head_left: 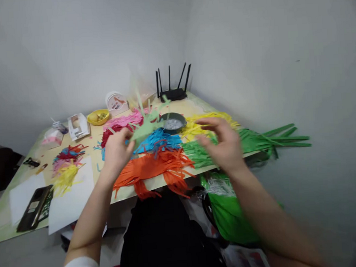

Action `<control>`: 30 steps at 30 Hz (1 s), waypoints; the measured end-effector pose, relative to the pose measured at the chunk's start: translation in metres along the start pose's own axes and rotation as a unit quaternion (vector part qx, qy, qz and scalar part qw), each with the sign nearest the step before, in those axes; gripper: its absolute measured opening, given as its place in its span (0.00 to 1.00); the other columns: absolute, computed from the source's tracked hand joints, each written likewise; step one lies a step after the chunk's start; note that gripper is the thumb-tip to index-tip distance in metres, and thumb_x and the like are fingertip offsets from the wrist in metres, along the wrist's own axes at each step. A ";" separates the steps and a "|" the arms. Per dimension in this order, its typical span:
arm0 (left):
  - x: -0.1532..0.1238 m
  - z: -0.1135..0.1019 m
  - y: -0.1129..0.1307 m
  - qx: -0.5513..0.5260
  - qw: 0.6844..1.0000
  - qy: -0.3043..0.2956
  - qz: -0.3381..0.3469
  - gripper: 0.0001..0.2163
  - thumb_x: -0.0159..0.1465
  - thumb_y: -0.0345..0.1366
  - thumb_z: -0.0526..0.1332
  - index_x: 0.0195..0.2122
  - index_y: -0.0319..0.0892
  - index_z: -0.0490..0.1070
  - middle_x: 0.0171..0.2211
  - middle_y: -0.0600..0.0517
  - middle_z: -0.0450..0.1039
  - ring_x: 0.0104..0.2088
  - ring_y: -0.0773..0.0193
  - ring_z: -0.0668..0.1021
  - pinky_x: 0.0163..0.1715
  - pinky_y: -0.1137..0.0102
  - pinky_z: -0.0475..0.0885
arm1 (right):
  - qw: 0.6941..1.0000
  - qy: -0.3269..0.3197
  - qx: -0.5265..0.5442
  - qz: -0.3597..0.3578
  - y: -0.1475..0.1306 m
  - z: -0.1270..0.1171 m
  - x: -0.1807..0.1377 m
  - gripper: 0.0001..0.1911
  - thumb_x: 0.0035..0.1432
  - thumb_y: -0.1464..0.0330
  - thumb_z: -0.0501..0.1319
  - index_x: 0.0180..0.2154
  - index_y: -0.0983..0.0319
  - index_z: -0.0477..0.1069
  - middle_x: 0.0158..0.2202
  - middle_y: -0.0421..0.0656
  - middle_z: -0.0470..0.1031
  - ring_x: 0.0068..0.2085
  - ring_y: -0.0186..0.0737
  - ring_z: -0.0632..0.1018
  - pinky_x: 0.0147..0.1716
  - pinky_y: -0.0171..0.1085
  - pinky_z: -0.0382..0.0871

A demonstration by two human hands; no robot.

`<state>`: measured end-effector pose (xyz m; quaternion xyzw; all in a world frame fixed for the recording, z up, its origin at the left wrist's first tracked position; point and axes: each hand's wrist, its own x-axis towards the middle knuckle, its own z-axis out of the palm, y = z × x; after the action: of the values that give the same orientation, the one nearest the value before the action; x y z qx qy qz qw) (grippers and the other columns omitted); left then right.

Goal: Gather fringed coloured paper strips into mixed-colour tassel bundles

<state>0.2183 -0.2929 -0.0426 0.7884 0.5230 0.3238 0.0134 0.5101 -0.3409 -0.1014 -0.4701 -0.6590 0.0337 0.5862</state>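
My left hand (118,152) pinches a pale green fringed piece (144,129), whose thin strips are blurred and stick up and outward over the table. My right hand (223,144) hovers in front of the yellow strips (192,126) and the green strips (251,139), fingers apart and nothing between them. Beneath the pale piece lie blue strips (158,141). Orange fringed strips (146,168) hang partly over the table's front edge. Dark red strips (106,135) and pink strips (124,121) are behind my left hand. A dark round bowl (173,123) stands among the piles.
At the back are a black router (173,94), a yellow basket (98,118) and a white box (78,126). On the left lie a small multicoloured bundle (66,174), white sheets (86,176) and a dark phone-like object (33,208). A green bag (229,215) sits below the table.
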 end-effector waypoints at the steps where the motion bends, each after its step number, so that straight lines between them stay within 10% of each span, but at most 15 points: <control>1: -0.013 -0.001 0.001 0.031 0.999 -0.041 0.009 0.04 0.58 0.29 0.59 0.33 0.42 0.71 0.33 0.51 0.78 0.35 0.60 0.77 0.38 0.67 0.69 | 0.994 -0.066 -0.019 -0.080 -0.032 0.021 0.000 0.24 0.59 0.59 0.63 0.55 0.58 0.67 0.55 0.49 0.72 0.56 0.52 0.73 0.56 0.53 0.67; 4: -0.044 -0.010 -0.002 0.071 0.989 -0.122 0.037 0.03 0.60 0.30 0.59 0.35 0.42 0.71 0.33 0.50 0.78 0.36 0.58 0.78 0.39 0.66 0.69 | 0.960 -0.181 -0.073 -0.200 -0.088 0.076 -0.004 0.29 0.59 0.65 0.63 0.61 0.62 0.62 0.61 0.51 0.67 0.64 0.55 0.64 0.62 0.55 0.59; 7: -0.062 -0.022 -0.017 0.062 0.985 -0.154 0.047 0.02 0.62 0.32 0.58 0.34 0.43 0.70 0.32 0.51 0.77 0.35 0.58 0.78 0.39 0.66 0.69 | 0.935 -0.257 -0.139 -0.201 -0.093 0.105 -0.004 0.15 0.60 0.73 0.59 0.50 0.62 0.71 0.49 0.50 0.77 0.51 0.52 0.75 0.52 0.51 0.67; 15: -0.080 -0.040 -0.072 0.164 0.971 -0.173 -0.037 0.07 0.62 0.32 0.59 0.41 0.43 0.74 0.40 0.45 0.78 0.45 0.49 0.78 0.44 0.60 0.71 | 0.896 -0.286 -0.278 -0.195 -0.102 0.096 0.019 0.04 0.58 0.72 0.59 0.35 0.61 0.73 0.30 0.44 0.77 0.32 0.43 0.75 0.28 0.36 0.59; 20: -0.071 -0.040 -0.050 0.013 0.985 -0.130 0.112 0.23 0.63 0.39 0.62 0.60 0.44 0.64 0.63 0.45 0.64 0.63 0.52 0.65 0.62 0.56 0.61 | 0.862 -0.338 -0.322 -0.199 -0.123 0.095 0.022 0.06 0.58 0.75 0.58 0.32 0.61 0.73 0.27 0.45 0.76 0.28 0.41 0.72 0.25 0.37 0.52; 24: -0.055 -0.018 -0.044 -0.157 0.961 -0.190 0.129 0.08 0.64 0.37 0.59 0.40 0.42 0.76 0.42 0.50 0.78 0.46 0.57 0.77 0.54 0.62 0.69 | 0.880 -0.370 -0.251 -0.158 -0.122 0.083 0.024 0.04 0.58 0.70 0.59 0.34 0.59 0.74 0.25 0.40 0.74 0.24 0.38 0.71 0.25 0.35 0.53; 30: -0.054 -0.012 -0.057 -0.310 0.926 -0.216 0.011 0.11 0.61 0.40 0.61 0.27 0.38 0.70 0.25 0.55 0.69 0.27 0.68 0.70 0.28 0.75 0.66 | 0.914 -0.398 -0.077 -0.003 -0.100 0.064 0.019 0.09 0.58 0.64 0.59 0.36 0.61 0.75 0.30 0.40 0.78 0.29 0.37 0.75 0.29 0.33 0.62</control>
<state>0.1524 -0.3155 -0.0809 0.8012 0.3726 0.2920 0.3661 0.4032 -0.3518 -0.0475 -0.4597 -0.8396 0.1653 0.2376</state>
